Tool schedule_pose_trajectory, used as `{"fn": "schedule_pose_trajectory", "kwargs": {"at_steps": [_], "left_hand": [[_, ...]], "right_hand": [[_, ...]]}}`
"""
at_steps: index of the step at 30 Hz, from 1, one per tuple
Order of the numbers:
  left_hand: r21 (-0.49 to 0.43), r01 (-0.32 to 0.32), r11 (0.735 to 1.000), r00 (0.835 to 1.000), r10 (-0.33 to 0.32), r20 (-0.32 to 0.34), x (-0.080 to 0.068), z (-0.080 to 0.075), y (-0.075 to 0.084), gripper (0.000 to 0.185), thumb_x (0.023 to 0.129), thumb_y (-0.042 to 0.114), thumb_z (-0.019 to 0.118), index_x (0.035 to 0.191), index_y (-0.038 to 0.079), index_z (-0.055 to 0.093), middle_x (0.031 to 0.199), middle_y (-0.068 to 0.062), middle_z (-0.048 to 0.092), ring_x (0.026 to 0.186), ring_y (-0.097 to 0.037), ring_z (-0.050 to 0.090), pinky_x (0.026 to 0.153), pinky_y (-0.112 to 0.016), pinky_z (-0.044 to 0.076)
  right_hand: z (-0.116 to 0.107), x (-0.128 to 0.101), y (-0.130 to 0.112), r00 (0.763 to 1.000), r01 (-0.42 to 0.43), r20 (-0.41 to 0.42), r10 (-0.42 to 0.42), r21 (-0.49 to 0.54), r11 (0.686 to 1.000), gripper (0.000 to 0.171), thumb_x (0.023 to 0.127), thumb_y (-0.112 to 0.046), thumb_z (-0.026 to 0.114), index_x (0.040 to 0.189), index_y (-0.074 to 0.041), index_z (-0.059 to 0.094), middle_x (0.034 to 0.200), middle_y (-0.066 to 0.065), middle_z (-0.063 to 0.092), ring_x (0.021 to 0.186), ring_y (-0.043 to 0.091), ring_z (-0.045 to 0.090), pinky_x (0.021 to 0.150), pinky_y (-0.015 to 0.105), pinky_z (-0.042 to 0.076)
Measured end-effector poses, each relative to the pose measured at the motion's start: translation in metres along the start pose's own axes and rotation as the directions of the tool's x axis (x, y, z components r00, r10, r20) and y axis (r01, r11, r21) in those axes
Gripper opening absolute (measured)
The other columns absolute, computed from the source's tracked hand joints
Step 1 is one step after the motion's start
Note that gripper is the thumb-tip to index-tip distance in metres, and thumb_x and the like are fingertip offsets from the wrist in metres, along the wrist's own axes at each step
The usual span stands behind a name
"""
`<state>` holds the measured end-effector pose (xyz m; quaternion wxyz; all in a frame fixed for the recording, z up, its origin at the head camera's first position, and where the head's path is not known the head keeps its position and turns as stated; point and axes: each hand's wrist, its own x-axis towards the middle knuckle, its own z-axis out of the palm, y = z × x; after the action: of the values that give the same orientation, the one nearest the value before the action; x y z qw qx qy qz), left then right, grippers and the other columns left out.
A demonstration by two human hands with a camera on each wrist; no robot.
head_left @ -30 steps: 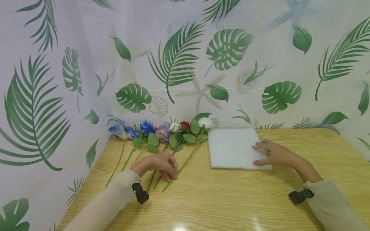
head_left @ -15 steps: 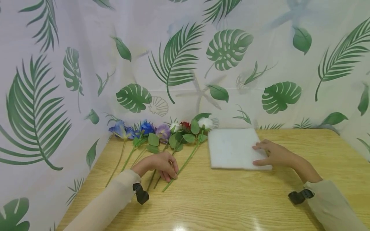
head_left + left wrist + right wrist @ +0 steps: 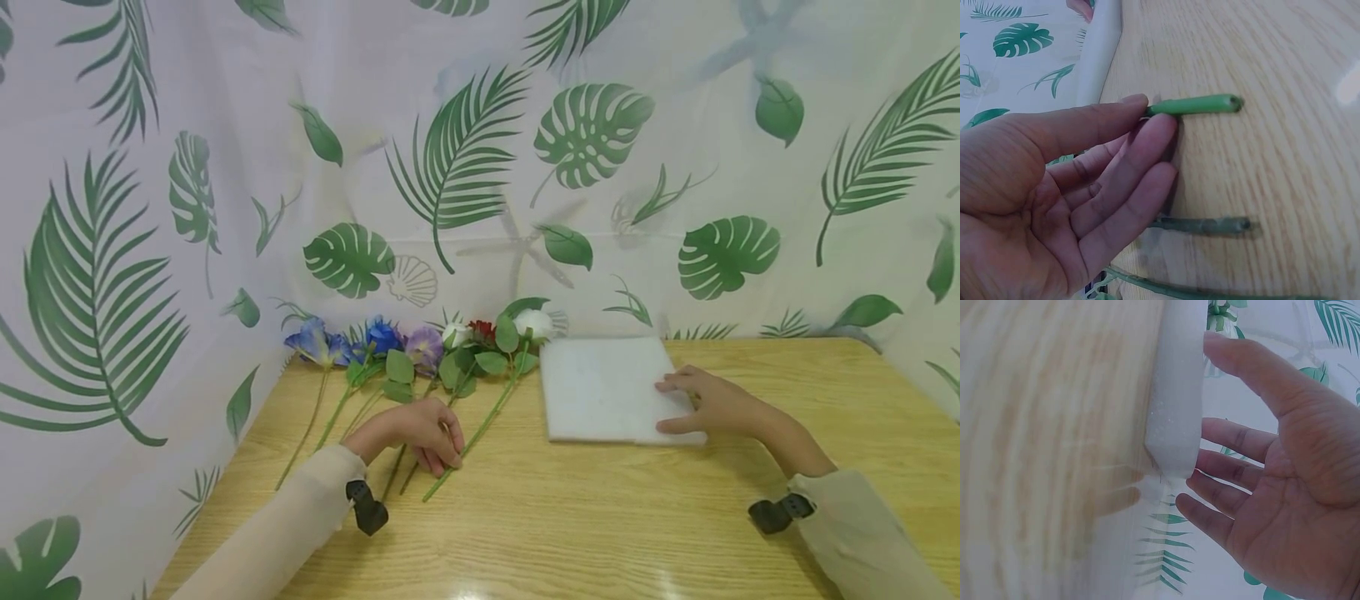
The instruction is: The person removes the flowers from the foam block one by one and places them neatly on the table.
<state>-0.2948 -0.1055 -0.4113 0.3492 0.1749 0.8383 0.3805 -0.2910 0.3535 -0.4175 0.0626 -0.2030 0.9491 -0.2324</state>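
Near its cut end, the green stem point(image 3: 1194, 105) of a white flower point(image 3: 533, 323) is pinched between the thumb and fingers of my left hand point(image 3: 426, 432). The flower lies on the table, rightmost in a row. My right hand point(image 3: 716, 403) rests at the right side of a flat white foam slab point(image 3: 603, 389). Its thumb and fingers are spread and touch the slab's top, without curling round it. In the right wrist view the slab point(image 3: 1175, 394) appears edge-on beside the fingers.
Left of the white flower lie a red flower point(image 3: 482, 331), a smaller white one point(image 3: 455, 332), a purple one point(image 3: 423, 348) and blue ones point(image 3: 382, 333). A leaf-printed curtain point(image 3: 480, 250) stands behind the wooden table point(image 3: 570, 517).
The head view has tilted up very slightly. Both hands, the flowers and the foam slab keep their places.
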Motion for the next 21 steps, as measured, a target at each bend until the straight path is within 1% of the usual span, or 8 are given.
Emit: {"fn": "schedule_pose_trajectory", "kwargs": {"at_steps": [5, 11, 21], "left_hand": [[-0.003, 0.006, 1.000, 1.000, -0.006, 0.004, -0.0011, -0.0003, 0.0013, 0.011, 0.090, 0.005, 0.076, 0.099, 0.001, 0.071, 0.074, -0.006, 0.073, 0.058, -0.011, 0.069, 0.062, -0.032, 0.064], [-0.013, 0.004, 1.000, 1.000, -0.004, 0.008, -0.0005, -0.0003, -0.0008, 0.010, 0.090, 0.007, 0.077, 0.097, 0.002, 0.072, 0.073, -0.006, 0.073, 0.058, -0.011, 0.069, 0.062, -0.032, 0.064], [0.004, -0.009, 1.000, 1.000, 0.009, -0.004, -0.0006, -0.0026, 0.0003, 0.009, 0.091, 0.008, 0.076, 0.097, 0.002, 0.073, 0.075, -0.007, 0.075, 0.057, -0.010, 0.069, 0.061, -0.031, 0.064]], "right_hand": [[-0.0012, -0.0005, -0.0024, 1.000, 0.001, 0.002, -0.001, -0.007, 1.000, 0.075, 0.082, -0.038, 0.085, 0.136, 0.008, 0.060, 0.136, 0.030, 0.053, 0.123, 0.049, 0.053, 0.099, 0.064, 0.048], [0.0008, 0.0003, 0.0006, 1.000, 0.004, 0.005, -0.004, -0.007, 1.000, 0.075, 0.083, -0.038, 0.085, 0.136, 0.008, 0.060, 0.135, 0.029, 0.054, 0.123, 0.048, 0.054, 0.099, 0.063, 0.048], [-0.0001, 0.0025, -0.0014, 1.000, 0.008, -0.003, -0.008, 0.000, 1.000, 0.075, 0.082, -0.038, 0.085, 0.136, 0.008, 0.060, 0.134, 0.028, 0.055, 0.120, 0.045, 0.055, 0.099, 0.061, 0.049]]}}
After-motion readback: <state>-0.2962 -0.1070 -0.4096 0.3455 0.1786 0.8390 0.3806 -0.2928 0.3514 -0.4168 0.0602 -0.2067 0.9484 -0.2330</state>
